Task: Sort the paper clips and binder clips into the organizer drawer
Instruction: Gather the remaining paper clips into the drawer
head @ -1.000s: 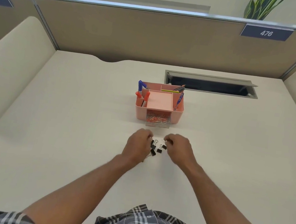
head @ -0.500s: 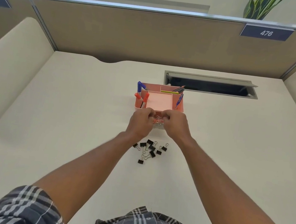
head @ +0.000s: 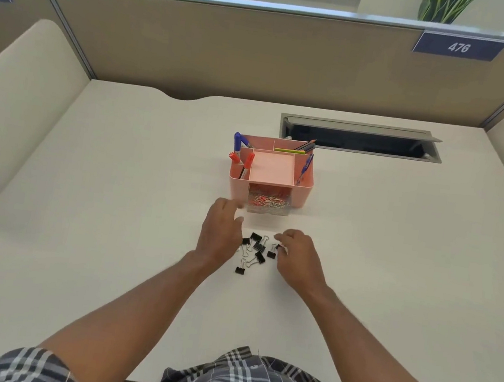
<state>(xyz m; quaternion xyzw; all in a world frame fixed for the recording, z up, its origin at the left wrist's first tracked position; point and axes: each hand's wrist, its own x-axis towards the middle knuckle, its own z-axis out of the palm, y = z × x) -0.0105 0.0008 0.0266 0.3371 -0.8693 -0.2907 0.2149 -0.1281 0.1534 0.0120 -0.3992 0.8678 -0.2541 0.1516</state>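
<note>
A pink desk organizer (head: 300, 194) stands mid-desk. Its clear drawer (head: 267, 209) is pulled out at the front and holds a heap of coloured paper clips (head: 265, 200). Several black binder clips (head: 256, 249) lie scattered on the desk just in front of it. My left hand (head: 219, 237) hovers at the left edge of the pile, motion-blurred, fingers apart and holding nothing. My right hand (head: 298, 256) rests at the right edge, thumb and fingertips pinched on one binder clip (head: 272, 253) that still touches the desk.
Pens, markers and pencils (head: 242, 157) stick up from the organizer's top compartments. An open cable hatch (head: 360, 137) sits in the desk behind it. Beige partition panels (head: 262, 57) close the back and both sides.
Both hands pulled back from the drawer front to the binder clip pile. The drawer, covered by the hands half a second ago, now shows open with the paper clips inside.
</note>
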